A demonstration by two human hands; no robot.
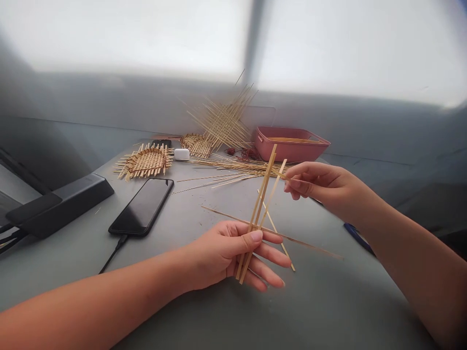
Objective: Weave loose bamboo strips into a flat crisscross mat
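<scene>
Several pale bamboo strips (265, 187) stand up from my left hand (242, 250), pinned under its thumb near their lower ends, while the other fingers are spread behind them. A long thin strip (306, 243) crosses behind the bundle from left to right, and a shorter strip (273, 223) slants down to the right. My right hand (315, 182), to the right of the bundle's top, pinches the end of a thin strip (279, 173) between thumb and fingertips. That strip reaches left to the upright ones.
A phone (142, 208) with a cable and a black box (62, 204) lie left. Behind are woven bamboo pieces (148, 161), a white case (181, 154), loose strips (233, 166), a lattice (226, 119) and a pink basket (288, 154). Something blue (358, 238) lies right.
</scene>
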